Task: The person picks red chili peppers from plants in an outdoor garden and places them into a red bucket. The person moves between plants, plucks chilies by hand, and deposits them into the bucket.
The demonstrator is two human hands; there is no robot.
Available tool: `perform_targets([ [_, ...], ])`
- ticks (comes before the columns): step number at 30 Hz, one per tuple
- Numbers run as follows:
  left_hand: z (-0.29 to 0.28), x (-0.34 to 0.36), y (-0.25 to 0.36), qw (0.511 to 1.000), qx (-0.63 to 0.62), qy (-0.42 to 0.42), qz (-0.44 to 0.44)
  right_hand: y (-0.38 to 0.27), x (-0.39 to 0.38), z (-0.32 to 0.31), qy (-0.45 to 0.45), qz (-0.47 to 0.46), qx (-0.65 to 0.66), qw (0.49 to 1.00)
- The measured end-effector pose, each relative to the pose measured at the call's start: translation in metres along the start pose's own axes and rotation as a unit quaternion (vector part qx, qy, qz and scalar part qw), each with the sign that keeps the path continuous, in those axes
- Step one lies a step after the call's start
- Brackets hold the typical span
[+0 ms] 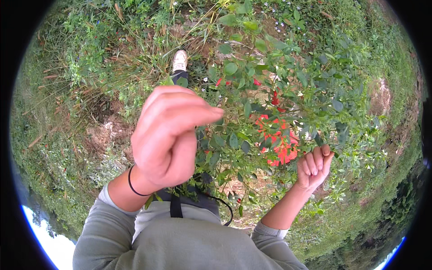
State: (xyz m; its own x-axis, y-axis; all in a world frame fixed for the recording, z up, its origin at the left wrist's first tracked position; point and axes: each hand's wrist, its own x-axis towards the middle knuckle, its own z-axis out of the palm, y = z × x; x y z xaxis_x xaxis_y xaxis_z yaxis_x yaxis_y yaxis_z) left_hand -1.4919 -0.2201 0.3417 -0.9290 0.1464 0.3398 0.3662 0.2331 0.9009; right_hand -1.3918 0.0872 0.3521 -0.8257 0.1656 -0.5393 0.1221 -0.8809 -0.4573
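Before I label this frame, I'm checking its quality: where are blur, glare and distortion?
Head view: the left hand looks softly blurred, the right hand crisper; head view, lower left: sky washed out to white; head view, rim: fisheye curvature, black corners.

Leaves (pixel 233 141) partly hide the red mass (pixel 287 153) (its kind unclear); the left hand (pixel 164 128) is blurred.

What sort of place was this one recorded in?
Outdoors, probably an overgrown field or garden plot: leafy plants stand by the hands, grass grows around them, and sky shows at the lower left edge.
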Motion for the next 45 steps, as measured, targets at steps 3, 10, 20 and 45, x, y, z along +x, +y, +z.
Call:
perform_targets([
  [3,0.063,0.005,0.053,0.975,-0.143,-0.158,0.067,0.029,0.043,-0.006,0.248,-0.062,-0.447,0.857],
  [10,0.137,-0.045,0.042,0.956,-0.008,-0.286,0.071,0.140,0.041,-0.001,-0.048,-0.079,-0.764,0.639],
  [20,0.093,-0.063,-0.064,0.949,0.087,-0.182,-0.242,0.126,0.037,0.027,0.038,-0.072,-0.681,0.728],
  [45,0.086,-0.114,-0.135,0.660,-0.568,-0.036,-0.491,0.097,0.153,0.032,-0.240,0.248,-0.777,0.527],
])
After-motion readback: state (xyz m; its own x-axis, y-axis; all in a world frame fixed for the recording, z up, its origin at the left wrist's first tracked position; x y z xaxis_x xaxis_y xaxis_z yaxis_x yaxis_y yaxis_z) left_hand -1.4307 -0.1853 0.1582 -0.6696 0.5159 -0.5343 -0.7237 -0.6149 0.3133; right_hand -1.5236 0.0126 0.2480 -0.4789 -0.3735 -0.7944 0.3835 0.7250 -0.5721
